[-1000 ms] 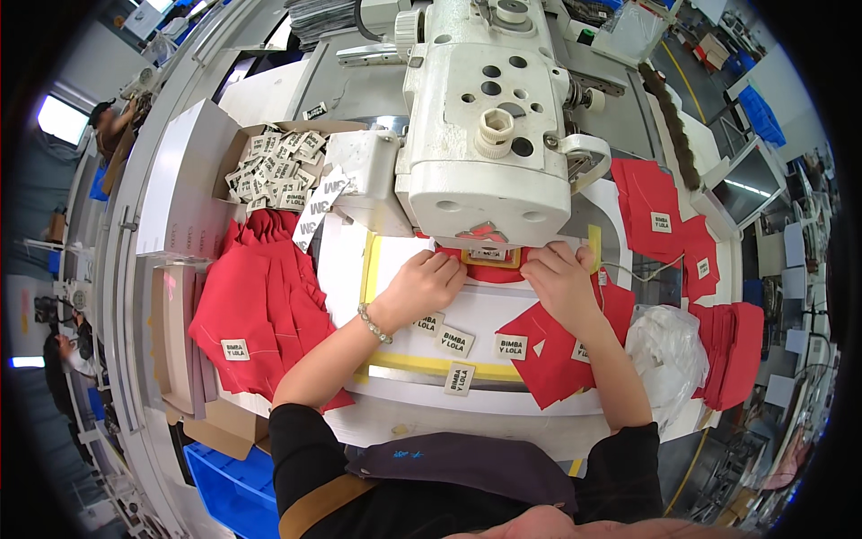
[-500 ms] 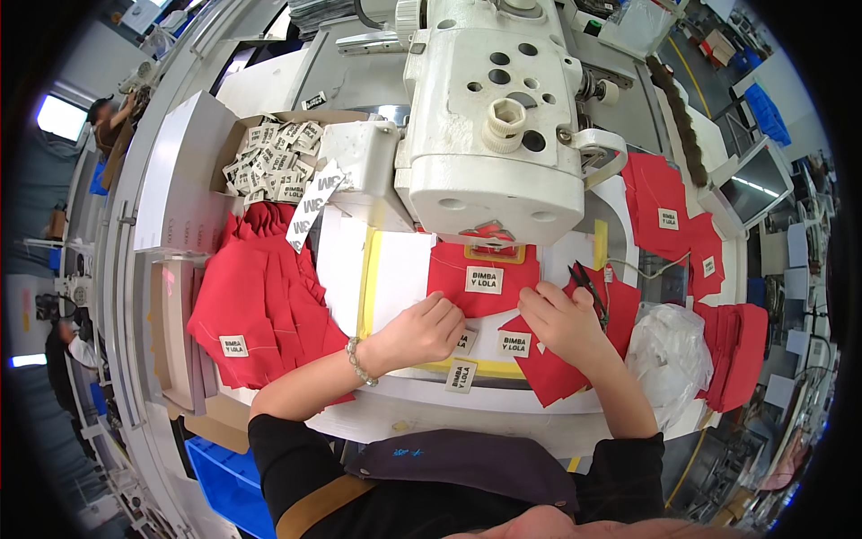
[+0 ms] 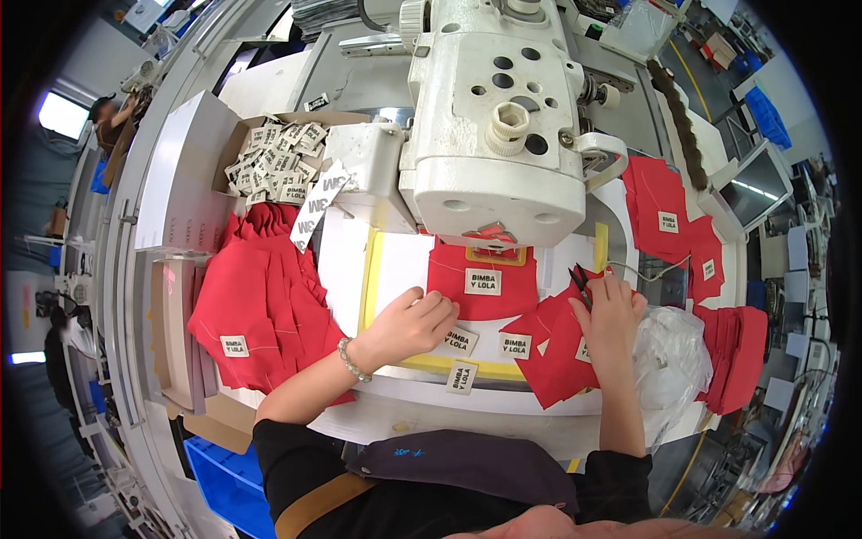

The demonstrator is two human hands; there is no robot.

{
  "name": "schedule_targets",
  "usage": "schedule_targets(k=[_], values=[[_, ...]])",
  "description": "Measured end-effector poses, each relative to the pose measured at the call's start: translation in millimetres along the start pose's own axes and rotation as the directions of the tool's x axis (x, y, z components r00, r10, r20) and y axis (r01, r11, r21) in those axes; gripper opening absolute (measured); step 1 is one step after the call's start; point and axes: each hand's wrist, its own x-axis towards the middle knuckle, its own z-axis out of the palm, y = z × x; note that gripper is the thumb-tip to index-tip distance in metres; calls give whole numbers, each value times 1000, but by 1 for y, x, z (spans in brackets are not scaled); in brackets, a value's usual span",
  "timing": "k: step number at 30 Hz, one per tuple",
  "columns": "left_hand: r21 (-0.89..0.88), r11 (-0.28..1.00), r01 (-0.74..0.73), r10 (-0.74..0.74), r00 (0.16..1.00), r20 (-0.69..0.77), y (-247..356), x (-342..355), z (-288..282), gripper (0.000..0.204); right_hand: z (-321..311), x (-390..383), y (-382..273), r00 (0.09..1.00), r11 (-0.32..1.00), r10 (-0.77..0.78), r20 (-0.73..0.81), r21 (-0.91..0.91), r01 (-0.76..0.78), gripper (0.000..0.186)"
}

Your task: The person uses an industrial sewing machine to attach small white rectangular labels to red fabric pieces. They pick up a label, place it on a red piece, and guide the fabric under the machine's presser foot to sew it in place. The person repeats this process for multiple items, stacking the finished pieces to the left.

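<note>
A red fabric piece (image 3: 446,301) lies flat under the white sewing machine head (image 3: 498,193), with a pale printed label (image 3: 483,281) on it. My left hand (image 3: 415,325) hovers at its lower left corner, fingers loosely curled and apart, with nothing visible in them. To the right, my right hand (image 3: 612,319) is over black thread snips (image 3: 583,280), thumb on one side and fingers on the other; it hides their rear part. Beneath are more red pieces (image 3: 548,377) with labels, one partly covered by the hand. Loose labels (image 3: 461,376) lie near the front edge.
At left, red pieces (image 3: 260,296) are heaped beside a carton (image 3: 193,180) and a box of labels (image 3: 269,157). On the right are a crumpled clear plastic bag (image 3: 669,359), folded red fabric (image 3: 736,350) and a small screen (image 3: 759,184). A blue crate (image 3: 229,485) stands below left.
My hands have come off the red piece under the machine. The right one has moved right, over the snips; the left has drawn back slightly left. The piece stays in place.
</note>
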Motion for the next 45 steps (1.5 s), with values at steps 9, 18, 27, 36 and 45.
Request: schedule_targets(k=[9, 18, 27, 36, 45], values=[[-564, 794, 227, -329, 941, -84, -13, -7, 13, 21, 13, -4, 8, 998, 994, -41, -53, 94, 46, 24], [-483, 875, 19, -129, 972, -196, 5, -31, -16, 27, -5, 16, -35, 983, 901, -156, -95, 395, 181, 30], [-352, 928, 124, -173, 979, -110, 28, -69, -52, 30, 17, 43, -80, 807, 806, -552, -210, 115, 581, 39], [-329, 936, 125, -170, 979, -113, 29, -74, -54, 28, 38, 51, -93, 796, 793, -566, -216, 123, 597, 32], [-199, 950, 240, -254, 966, -47, 21, -116, -53, 24, 17, 48, -76, 858, 864, -474, -199, 86, 497, 34]])
